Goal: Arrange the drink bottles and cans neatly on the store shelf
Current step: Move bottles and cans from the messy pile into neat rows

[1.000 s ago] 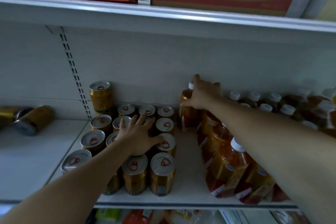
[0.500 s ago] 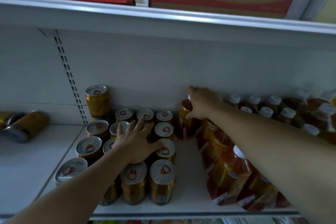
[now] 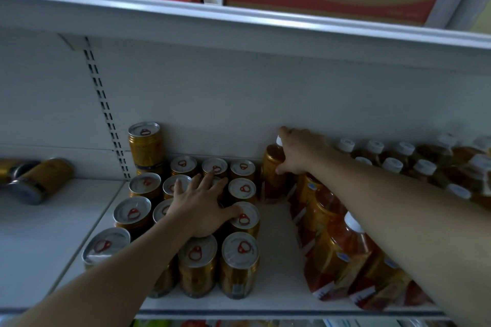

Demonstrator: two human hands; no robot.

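Two hands are seen in the head view, the only view given. The left hand [image 3: 202, 204] is laid flat on the lids of the gold cans [image 3: 240, 263]. Its fingers [image 3: 211, 176] are straight and spread, and nothing is gripped. The right hand [image 3: 297, 151] is curled over the white cap and shoulder of the rear amber bottle [image 3: 272, 167]. That bottle is held upright against the back wall of the shelf [image 3: 279, 233], just beside the back row of cans.

Several risks can be judged from this. The bottle is gripped only at its top, so a quick drag could swing its base into the nearest cans or let it slip. The row of bottles [image 3: 337, 247] under the right forearm appears to lean toward the cans, though the wide lens may exaggerate this. If the forearm were lowered, the whole row could be knocked over.

One stacked can [image 3: 145, 143] stands on another, beyond and left of the left fingers. It could be toppled if the block were shoved sideways. The front-left can [image 3: 106, 245], nearer than those fingers, sits close to the shelf edge and could be pushed off. Two tipped cans [image 3: 39, 180] lie well to the left and could roll if the shelf were jolted.
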